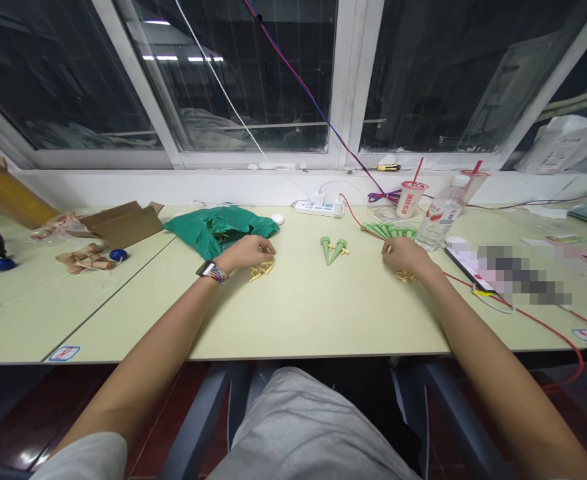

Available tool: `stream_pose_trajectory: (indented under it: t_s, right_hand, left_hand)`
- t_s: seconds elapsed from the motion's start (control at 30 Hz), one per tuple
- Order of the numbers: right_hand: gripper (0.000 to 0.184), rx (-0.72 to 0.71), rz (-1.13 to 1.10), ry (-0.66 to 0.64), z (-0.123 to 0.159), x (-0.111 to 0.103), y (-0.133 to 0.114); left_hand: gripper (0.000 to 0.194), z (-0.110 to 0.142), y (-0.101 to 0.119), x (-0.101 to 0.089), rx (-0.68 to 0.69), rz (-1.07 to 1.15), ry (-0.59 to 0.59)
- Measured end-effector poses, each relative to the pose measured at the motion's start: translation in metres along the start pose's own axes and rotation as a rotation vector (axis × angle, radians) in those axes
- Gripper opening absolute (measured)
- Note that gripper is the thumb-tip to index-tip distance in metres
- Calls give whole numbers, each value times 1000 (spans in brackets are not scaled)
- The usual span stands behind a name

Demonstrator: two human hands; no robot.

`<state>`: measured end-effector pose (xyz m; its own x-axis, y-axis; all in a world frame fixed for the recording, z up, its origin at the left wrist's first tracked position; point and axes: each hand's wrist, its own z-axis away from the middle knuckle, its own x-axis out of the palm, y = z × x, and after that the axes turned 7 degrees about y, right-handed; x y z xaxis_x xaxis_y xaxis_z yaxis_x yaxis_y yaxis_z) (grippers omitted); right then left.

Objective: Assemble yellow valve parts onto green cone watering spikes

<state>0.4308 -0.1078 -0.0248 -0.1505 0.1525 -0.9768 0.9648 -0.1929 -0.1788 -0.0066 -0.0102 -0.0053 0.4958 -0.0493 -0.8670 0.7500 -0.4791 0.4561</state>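
Note:
My left hand is lowered beside a green plastic bag, its fingers curled over a small pile of yellow plastic pieces. What lies between the fingertips is too small to make out. My right hand has bent, closed fingers above a second pile of yellow pieces; anything in them is hidden. Just behind that hand, several green plastic spikes lie in a row. Between my hands are two more green spikes, one plain and one with a yellow piece at it.
At right stand a water bottle, a paper cup with a straw and a tablet-like device. A red cable crosses the table. A power strip sits by the wall. Left are a cardboard box and wooden pieces.

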Motion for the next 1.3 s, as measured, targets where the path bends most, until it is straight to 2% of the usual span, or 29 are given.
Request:
stream_pose_trajectory:
  t_s: [0.3, 0.47, 0.63, 0.9, 1.0, 1.1, 1.2, 1.3]
  right_hand:
    - [31, -9, -12, 173, -2, -2, -21]
    - [35, 144, 110, 245, -25, -10, -10]
    - [36, 242, 149, 193, -44, -6, 1]
    - [54, 255, 125, 197, -41, 6, -1]
    - [58, 267, 54, 235, -40, 4, -1]
    - [62, 248, -87, 339, -38, -2, -6]
    - [62, 89, -337, 464, -29, -5, -30]
    - [59, -129, -675, 494, -11, 1, -73]
  left_hand:
    - [20, -1, 0, 10, 74, 24, -14]
    - [21, -1, 3, 9, 70, 14, -13]
    - [23, -1, 3, 7, 65, -11, -1]
    - [29, 3, 11, 5, 105, 21, 35]
    - [32, 4, 18, 5, 65, 161, 65]
    - [36, 5, 26, 10, 27, 400, 73]
    - [37, 6, 39, 21, -23, 685, 69]
    - [35, 9, 56, 36, -70, 1055, 42]
